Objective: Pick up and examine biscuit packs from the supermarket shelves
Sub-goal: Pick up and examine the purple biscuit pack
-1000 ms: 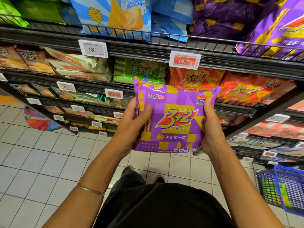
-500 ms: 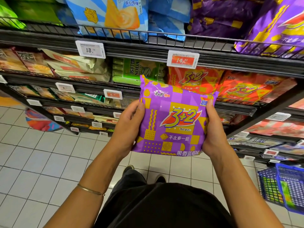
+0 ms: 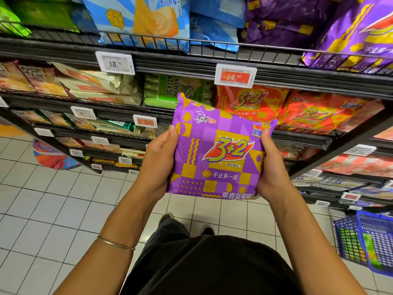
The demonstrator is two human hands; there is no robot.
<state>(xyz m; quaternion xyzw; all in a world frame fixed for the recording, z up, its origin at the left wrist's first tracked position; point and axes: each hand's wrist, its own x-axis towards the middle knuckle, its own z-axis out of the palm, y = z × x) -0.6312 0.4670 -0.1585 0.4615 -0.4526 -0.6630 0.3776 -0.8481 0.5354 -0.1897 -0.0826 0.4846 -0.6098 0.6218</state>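
Purple-and-yellow foil biscuit pack (image 3: 219,154) is gripped upright, print side up, by its two side edges between left hand (image 3: 158,160) and right hand (image 3: 271,167), in front of the shelves (image 3: 191,62).

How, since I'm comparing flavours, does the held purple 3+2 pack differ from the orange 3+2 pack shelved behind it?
The purple pack is gripped by left hand and right hand; the orange pack lies on the shelf. The purple pack's front shows nearly whole; the orange pack is partly hidden. Both read 3+2.

Between left hand (image 3: 158,165) and right hand (image 3: 274,169): purple plastic biscuit pack (image 3: 219,150), before black metal shelf (image 3: 170,64); blue plastic basket (image 3: 348,237) far right.
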